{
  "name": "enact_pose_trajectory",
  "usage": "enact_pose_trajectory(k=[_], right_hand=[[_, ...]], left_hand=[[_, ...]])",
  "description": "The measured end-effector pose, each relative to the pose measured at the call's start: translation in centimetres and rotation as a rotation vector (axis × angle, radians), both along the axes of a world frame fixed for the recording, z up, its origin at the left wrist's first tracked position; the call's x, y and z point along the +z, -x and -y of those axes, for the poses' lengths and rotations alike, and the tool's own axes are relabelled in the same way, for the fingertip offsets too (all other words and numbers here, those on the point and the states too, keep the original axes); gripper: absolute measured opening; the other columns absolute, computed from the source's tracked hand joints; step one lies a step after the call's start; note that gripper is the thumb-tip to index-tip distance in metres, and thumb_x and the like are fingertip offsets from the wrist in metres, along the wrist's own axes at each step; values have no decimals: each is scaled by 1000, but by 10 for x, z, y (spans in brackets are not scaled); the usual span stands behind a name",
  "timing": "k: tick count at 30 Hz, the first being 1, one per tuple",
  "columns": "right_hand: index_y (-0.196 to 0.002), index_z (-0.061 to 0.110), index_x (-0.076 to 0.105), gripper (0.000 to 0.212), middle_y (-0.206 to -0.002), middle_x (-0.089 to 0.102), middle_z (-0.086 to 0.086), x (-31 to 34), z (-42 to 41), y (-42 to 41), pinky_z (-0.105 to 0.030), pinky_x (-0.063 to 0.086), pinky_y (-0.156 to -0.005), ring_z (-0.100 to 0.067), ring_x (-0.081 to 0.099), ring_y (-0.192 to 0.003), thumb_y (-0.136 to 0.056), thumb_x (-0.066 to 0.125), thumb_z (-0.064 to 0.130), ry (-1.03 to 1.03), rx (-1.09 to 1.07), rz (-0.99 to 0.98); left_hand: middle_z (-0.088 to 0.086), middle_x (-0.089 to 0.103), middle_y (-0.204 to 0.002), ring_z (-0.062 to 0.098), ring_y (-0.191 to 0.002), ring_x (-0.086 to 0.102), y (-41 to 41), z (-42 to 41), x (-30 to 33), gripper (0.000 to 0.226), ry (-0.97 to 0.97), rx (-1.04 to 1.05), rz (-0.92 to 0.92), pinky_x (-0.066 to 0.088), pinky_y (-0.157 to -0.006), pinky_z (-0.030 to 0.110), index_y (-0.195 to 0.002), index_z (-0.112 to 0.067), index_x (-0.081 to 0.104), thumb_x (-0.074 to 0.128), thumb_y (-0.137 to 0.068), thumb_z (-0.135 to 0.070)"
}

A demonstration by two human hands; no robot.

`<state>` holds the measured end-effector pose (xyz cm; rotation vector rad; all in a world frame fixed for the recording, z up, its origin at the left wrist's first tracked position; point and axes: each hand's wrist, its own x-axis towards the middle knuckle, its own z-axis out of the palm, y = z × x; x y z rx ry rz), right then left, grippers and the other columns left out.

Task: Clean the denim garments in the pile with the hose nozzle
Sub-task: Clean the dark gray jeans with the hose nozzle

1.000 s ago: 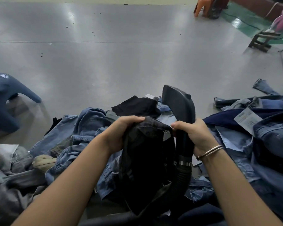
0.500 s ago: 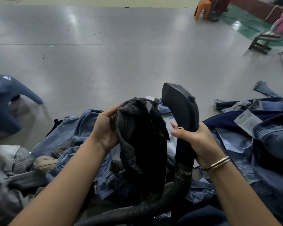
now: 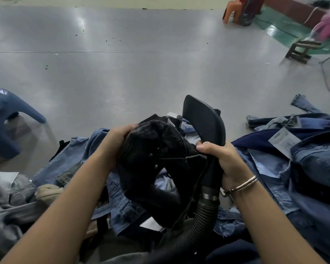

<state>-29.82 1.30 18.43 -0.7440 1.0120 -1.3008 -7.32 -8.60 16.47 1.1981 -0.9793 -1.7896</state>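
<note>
Left hand (image 3: 114, 143): curled round the upper left edge of the black denim garment (image 3: 156, 161), thumb on top, fingers hidden behind the cloth.
Right hand (image 3: 223, 159): wrapped round the neck of the hose nozzle (image 3: 204, 119), thumb pinching a fold of the black garment against it; metal bangle (image 3: 242, 184) on the wrist.
Black denim garment: bunched between both hands, raised above the pile, lower part hanging down in front of the hose.
Hose nozzle: black, wide flat head tilted up and away, just beside the garment's right edge and touching it at the thumb.
Hose (image 3: 194, 225): ribbed, dark, joined to the nozzle by a metal ring, curving down and left under the garment.
Pile of denim (image 3: 122, 204): blue jeans and jackets heaped on the grey floor (image 3: 141, 73) below and to both sides of the arms; paler grey pieces at far left.
Paper tag (image 3: 282, 140): white, lying on dark blue cloth at right.
Blue plastic stool (image 3: 6, 115): left edge, on the floor.
Orange plastic chair (image 3: 232, 8): far top right.
Wooden stool (image 3: 301, 50): top right, near a cable on the floor.
</note>
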Motion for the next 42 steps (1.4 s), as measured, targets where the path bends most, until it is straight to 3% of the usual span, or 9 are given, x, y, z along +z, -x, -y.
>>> enact_pose_trajectory(k=[4, 7, 13, 16, 25, 29, 35, 39, 42], right_hand=[[-58, 10, 57, 13, -55, 50, 0, 0, -1, 2, -21, 47, -52, -12, 51, -50, -67, 64, 4, 39, -10, -32], [-71, 2, 56, 10, -55, 52, 2, 1, -2, -7, -20, 46, -51, -10, 53, -51, -65, 65, 3, 99, -71, -124], [-85, -3, 53, 20, -58, 56, 6, 6, -11, -22, -17, 47, -55, -6, 56, -56, -70, 68, -2, 194, -132, -189], [-90, -8, 54, 27, -62, 57, 3, 4, -18, -29, -19, 48, -58, -9, 57, -60, -71, 69, 1, 184, -101, -236], [-91, -6, 56, 16, -62, 56, -3, -9, -19, -38, -21, 50, -57, -13, 58, -59, -80, 64, -14, 95, -156, -206], [-83, -4, 57, 14, -58, 58, -4, -11, -13, -28, -27, 54, -59, -15, 60, -54, -76, 69, -6, 54, -234, -234], [-79, 4, 62, 66, -59, 58, -11, 5, -27, -17, -26, 48, -45, -20, 57, -47, -60, 77, 66, 21, 17, -114], [-84, 2, 62, 82, -56, 59, -14, 2, -51, -31, -25, 47, -46, -23, 55, -44, -60, 65, 81, -62, 222, -183], [-90, 5, 58, 80, -58, 59, -12, -4, -60, -46, -26, 45, -45, -24, 55, -43, -59, 67, 78, -117, 315, -193]], left_hand=[[-1, 60, -83, 7, -74, 55, 4, -5, -5, 15, 629, 144, 836, 44, -70, 20, -76, -21, 60, 61, -90, -16], [-15, 52, -70, -2, -63, 51, 19, -24, 14, 12, 1036, 265, 760, 37, -56, 8, -75, -25, 55, 51, -86, -22], [-6, 71, -84, 20, -87, 66, 26, -61, 8, 63, 165, -146, 638, 51, -87, 42, -80, -18, 70, 51, -70, -78], [-11, 74, -74, 12, -73, 70, 37, -70, 6, 60, -20, -14, 295, 53, -67, 33, -69, -29, 74, 57, -41, -79], [9, 73, -104, 23, -97, 70, 46, -81, 2, 26, 74, 162, -256, 58, -71, 29, -94, -24, 76, 55, -84, -34], [12, 73, -103, 27, -96, 70, 34, -63, 8, 43, 66, 311, -177, 57, -82, 39, -106, -11, 70, 47, -94, -45], [16, 72, -93, 30, -89, 68, 13, -45, -4, 58, 153, 409, -33, 56, -79, 35, -78, -10, 74, 34, -99, -47], [-20, 58, -56, -15, -57, 54, 1, -42, -18, 39, 295, 482, 219, 41, -58, 1, -70, -26, 46, 29, -105, -26], [-11, 61, -100, -15, -94, 54, -1, -43, -24, 33, 393, 483, 344, 36, -77, -6, -103, -14, 62, 28, -105, -18]])
